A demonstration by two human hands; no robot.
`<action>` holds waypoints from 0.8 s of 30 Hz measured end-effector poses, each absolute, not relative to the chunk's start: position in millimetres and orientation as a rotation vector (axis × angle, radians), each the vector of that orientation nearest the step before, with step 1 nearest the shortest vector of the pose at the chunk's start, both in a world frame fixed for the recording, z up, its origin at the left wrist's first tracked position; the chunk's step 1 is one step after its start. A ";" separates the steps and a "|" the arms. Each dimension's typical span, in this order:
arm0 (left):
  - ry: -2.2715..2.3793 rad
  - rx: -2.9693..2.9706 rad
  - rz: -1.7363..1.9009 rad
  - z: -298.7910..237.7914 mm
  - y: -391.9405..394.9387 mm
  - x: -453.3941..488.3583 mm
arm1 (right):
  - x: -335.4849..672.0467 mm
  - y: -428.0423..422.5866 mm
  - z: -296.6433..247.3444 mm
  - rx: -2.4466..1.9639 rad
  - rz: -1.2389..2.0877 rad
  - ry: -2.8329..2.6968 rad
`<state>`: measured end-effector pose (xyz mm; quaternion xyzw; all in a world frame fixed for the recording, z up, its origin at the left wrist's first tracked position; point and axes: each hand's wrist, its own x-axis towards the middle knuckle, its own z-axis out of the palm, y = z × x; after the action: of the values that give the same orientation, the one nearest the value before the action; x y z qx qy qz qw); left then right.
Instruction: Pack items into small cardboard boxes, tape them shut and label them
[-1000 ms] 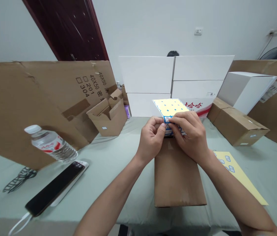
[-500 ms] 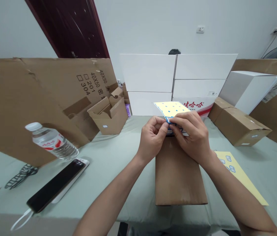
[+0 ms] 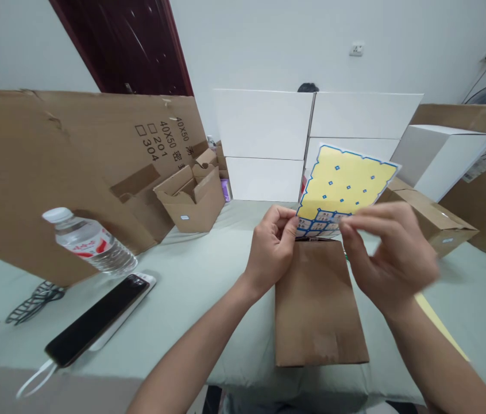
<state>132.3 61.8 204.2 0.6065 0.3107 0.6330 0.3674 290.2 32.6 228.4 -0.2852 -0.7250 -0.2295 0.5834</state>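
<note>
In the head view, the two hands are apart, with the bottom of a yellow sheet point(image 3: 346, 181) between them. The left hand point(image 3: 271, 238) pinches the sheet's left edge between thumb and finger, maybe so the sheet stands up and its blue marks face the person. The right hand point(image 3: 392, 253) is blurred. Its thumb and finger are close together by the sheet's right side, but I cannot tell if they pinch anything. The sheet leans up over the far end of a brown box point(image 3: 318, 293), which lies right in front of the person, likely so both hands reach it easily. A second yellow sheet point(image 3: 439, 325) peeks out by the right arm. The bottle point(image 3: 96, 244) and the black phone point(image 3: 96, 322) lie off to the left, perhaps so they are out of the way.
</note>
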 end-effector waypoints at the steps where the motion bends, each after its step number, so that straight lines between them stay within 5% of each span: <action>1: 0.806 1.546 1.615 203.5 62.1 132.6 | 293.7 23.7 225.9 -0.689 -0.593 -1.761; 17: 0.878 1.500 1.615 202.2 58.3 132.2 | 292.3 12.3 210.6 -0.729 -0.881 -2.213; 24: 0.888 1.505 1.632 201.7 58.5 131.7 | 294.1 7.5 214.3 -0.788 -0.680 -2.282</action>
<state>131.7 58.5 201.7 0.5857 0.3454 0.6351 0.3665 294.1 7.5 214.3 -0.2986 -0.8647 -0.2574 0.3113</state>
